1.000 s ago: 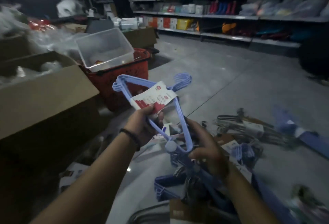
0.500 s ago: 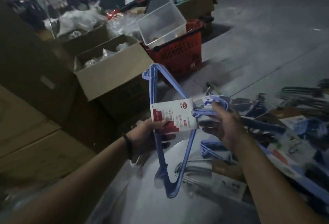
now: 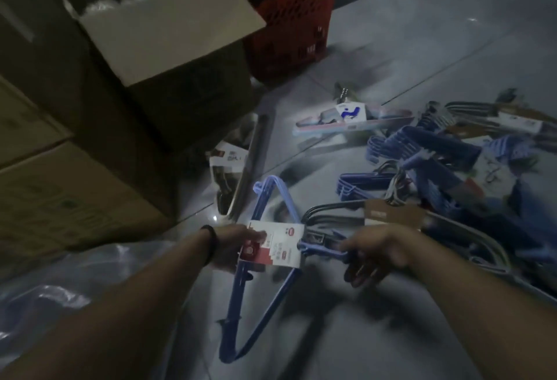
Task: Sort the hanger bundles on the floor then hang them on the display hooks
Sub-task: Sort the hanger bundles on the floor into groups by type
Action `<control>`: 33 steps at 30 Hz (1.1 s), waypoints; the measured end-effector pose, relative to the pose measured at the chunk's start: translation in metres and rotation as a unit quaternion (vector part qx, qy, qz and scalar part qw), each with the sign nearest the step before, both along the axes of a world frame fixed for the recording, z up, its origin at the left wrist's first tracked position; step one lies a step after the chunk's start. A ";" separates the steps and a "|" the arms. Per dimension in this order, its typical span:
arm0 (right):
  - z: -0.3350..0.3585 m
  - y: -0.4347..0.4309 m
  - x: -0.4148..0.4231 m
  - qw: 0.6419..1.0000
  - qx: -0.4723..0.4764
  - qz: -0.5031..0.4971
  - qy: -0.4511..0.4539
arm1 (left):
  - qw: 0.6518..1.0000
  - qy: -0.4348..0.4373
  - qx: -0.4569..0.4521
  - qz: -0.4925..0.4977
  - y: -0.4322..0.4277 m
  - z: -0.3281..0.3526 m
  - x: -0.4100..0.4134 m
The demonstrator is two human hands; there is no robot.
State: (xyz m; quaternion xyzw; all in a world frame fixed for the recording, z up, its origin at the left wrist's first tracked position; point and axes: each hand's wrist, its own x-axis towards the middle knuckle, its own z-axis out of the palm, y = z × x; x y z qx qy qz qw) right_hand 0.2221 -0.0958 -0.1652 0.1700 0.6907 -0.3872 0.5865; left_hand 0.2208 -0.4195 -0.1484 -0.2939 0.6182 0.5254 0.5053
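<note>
Sorting is judged barely begun: a blue hanger bundle (image 3: 238, 304) is held above the floor (image 3: 407, 57), its label card (image 3: 278, 248) pinched by the left hand (image 3: 233, 241), its hook end clasped by the right hand (image 3: 376, 254), other bundles (image 3: 428, 150) piled unhung.

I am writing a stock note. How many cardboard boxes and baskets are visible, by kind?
Open cardboard box: 1
Closed cardboard boxes: 2 plainly seen; the dark corner may hide more
Red basket: 1
Total: 4
</note>
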 end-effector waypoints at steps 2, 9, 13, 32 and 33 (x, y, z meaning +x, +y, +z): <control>-0.017 -0.018 0.009 0.996 0.022 0.074 -0.046 | 0.998 -0.042 -0.033 -0.022 -0.012 -0.018 0.014; -0.067 -0.054 0.033 0.996 0.058 0.041 -0.060 | 0.988 0.003 -0.142 -0.055 -0.019 -0.040 0.035; -0.068 -0.057 0.031 0.998 0.051 -0.022 -0.012 | 0.982 0.020 -0.184 -0.048 -0.011 -0.041 0.031; 0.092 0.179 -0.041 0.824 0.141 -0.356 0.417 | 0.874 0.449 -0.148 -0.112 0.282 0.093 -0.094; 0.082 0.188 -0.037 0.812 0.183 -0.356 0.425 | 0.893 0.426 -0.123 -0.074 0.301 0.094 -0.098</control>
